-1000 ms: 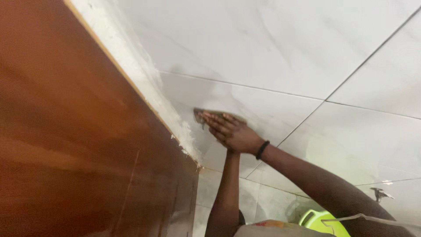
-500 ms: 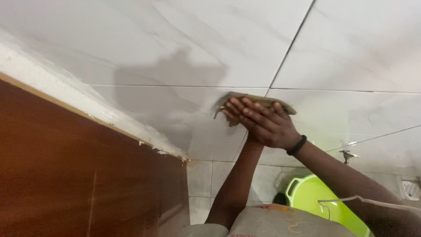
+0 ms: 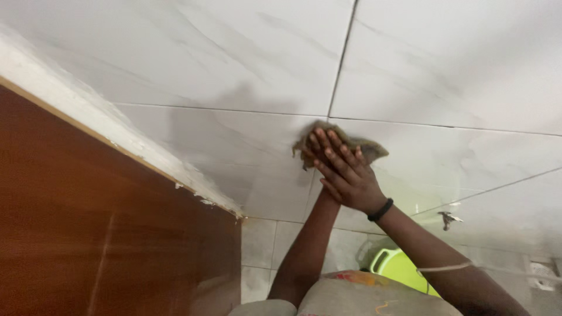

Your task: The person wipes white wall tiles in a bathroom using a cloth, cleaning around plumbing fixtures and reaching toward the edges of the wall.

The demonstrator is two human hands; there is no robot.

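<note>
White marbled wall tiles [image 3: 234, 52] fill the view, crossed by thin grout lines. At nine o'clock stands a brown wooden door [image 3: 88, 222], its top edge rimmed with a rough white plaster strip [image 3: 117, 131]. Near the centre, both hands are stacked: the right hand [image 3: 345, 169], fingers spread flat and a black band at the wrist, lies over the left hand [image 3: 325, 190], pressing a brownish sponge [image 3: 369, 149] against the tile. At five o'clock sits a green plastic bucket [image 3: 398, 266], with a small metal tap [image 3: 448, 219] at four o'clock.
</note>
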